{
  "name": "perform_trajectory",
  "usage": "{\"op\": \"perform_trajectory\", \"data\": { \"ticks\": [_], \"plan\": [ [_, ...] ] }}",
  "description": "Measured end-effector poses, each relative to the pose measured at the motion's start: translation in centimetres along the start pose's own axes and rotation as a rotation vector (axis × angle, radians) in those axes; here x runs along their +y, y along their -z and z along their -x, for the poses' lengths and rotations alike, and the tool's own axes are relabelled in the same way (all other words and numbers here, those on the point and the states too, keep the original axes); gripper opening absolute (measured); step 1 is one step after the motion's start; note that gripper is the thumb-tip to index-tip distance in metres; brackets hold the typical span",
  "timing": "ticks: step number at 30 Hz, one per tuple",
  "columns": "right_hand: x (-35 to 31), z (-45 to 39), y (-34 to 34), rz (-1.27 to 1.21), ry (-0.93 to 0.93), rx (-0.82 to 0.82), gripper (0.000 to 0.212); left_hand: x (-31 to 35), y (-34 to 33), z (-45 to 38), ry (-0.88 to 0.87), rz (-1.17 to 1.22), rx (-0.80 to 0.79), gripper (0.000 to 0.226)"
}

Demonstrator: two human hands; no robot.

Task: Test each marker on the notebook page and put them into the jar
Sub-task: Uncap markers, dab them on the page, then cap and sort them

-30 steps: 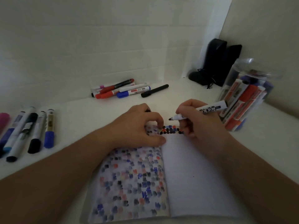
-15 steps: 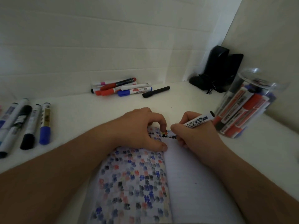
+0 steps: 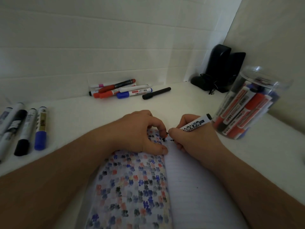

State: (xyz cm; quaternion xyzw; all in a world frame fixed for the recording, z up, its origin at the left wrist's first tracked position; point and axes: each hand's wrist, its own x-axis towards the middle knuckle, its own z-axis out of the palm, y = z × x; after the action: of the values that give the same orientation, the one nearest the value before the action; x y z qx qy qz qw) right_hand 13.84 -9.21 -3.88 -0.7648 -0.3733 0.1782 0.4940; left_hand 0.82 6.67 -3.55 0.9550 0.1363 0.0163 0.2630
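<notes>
An open notebook [image 3: 189, 187] lies in front of me; its left page is covered with red, blue and black test blots, its right page is lined and nearly blank. My left hand [image 3: 140, 131] rests on the top of the left page with fingers curled, thumb and fingertips pressing the paper. My right hand [image 3: 194, 139] grips a white marker with black print [image 3: 194, 125], its tip down on the top of the right page beside a row of blots. A clear plastic jar [image 3: 247, 103] at the right holds several red, blue and black markers.
Several markers [image 3: 125, 91] lie in a heap against the back wall, with a black pen [image 3: 156, 93] beside them. More markers [image 3: 24, 128] lie in a row at the left. Black speakers [image 3: 221, 68] with cables stand in the back right corner.
My right hand lowered the marker from above the page until its tip met the paper near my left fingertips. My left hand stayed on the notebook.
</notes>
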Motion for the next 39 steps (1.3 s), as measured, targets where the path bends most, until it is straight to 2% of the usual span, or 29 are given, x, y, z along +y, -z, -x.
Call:
{"op": "perform_trajectory", "data": {
  "ticks": [10, 22, 28, 32, 39],
  "plan": [
    [0.02, 0.1, 0.18, -0.04, 0.008, 0.009, 0.026, -0.06, -0.04, -0.06, 0.007, -0.008, -0.003, 0.049],
    [0.26, -0.11, 0.01, 0.07, 0.036, 0.008, 0.034, -0.07, -0.15, -0.08, -0.004, -0.011, 0.013, 0.045],
    [0.11, 0.0, 0.12, -0.02, 0.007, 0.009, 0.03, 0.0, -0.14, -0.03, 0.002, -0.01, 0.003, 0.046],
    [0.1, 0.12, 0.01, 0.013, 0.025, -0.002, 0.027, 0.06, -0.09, 0.02, 0.002, -0.002, 0.012, 0.045],
    [-0.01, 0.18, 0.12, 0.018, 0.026, -0.033, 0.029, 0.03, -0.19, 0.0, 0.0, -0.018, 0.013, 0.053]
  ]
}}
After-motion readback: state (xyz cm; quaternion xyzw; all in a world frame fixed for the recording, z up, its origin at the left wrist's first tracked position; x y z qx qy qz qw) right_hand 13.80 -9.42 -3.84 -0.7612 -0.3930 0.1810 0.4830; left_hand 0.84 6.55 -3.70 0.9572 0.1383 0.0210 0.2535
